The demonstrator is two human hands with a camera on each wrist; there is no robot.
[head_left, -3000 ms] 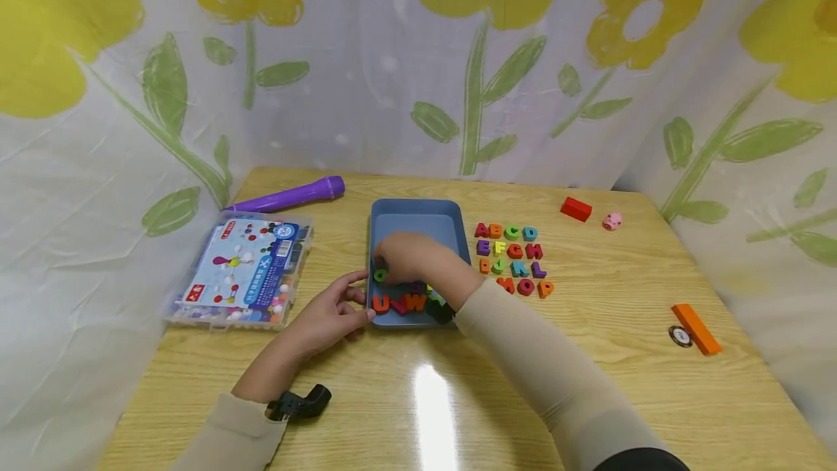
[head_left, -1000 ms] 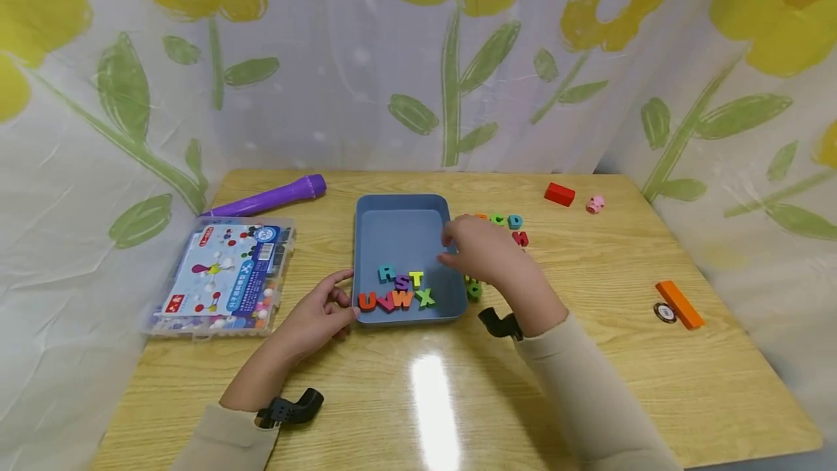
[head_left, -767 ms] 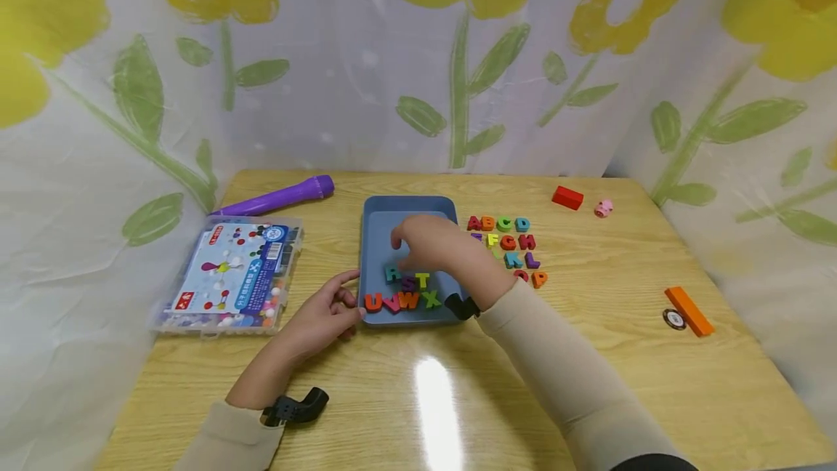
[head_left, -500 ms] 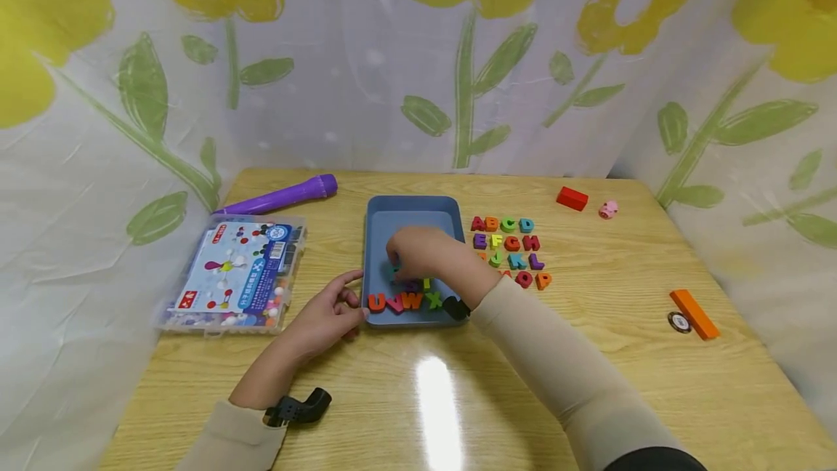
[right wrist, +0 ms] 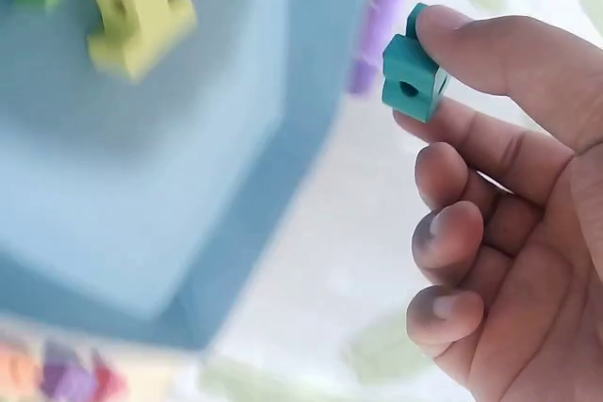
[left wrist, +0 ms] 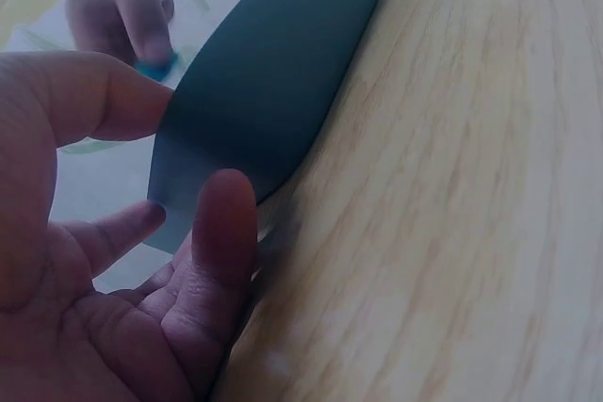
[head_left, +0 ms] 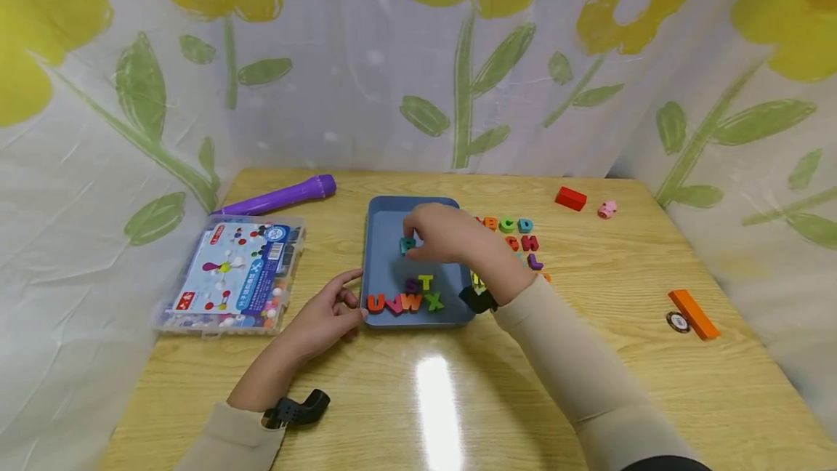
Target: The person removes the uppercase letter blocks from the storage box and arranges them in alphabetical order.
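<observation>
- The right hand pinches a small teal letter, a chunky block with flat faces and a round hole, between thumb and index finger; its other fingers curl loosely.
- That letter is held up over the blue tray, a smooth, shallow rectangle with rounded corners.
- The left hand touches the tray's side wall, index finger and thumb set wide apart.
- Inside lie a purple S, a yellow T, an orange-red U, a red V, an orange W and a green X, all thick-cut.
- More block letters stand right of the tray on the counter, which has streaky pale wood grain.
- Left sits a flat, clear plastic case with a printed sheet; behind it, a purple tube.
</observation>
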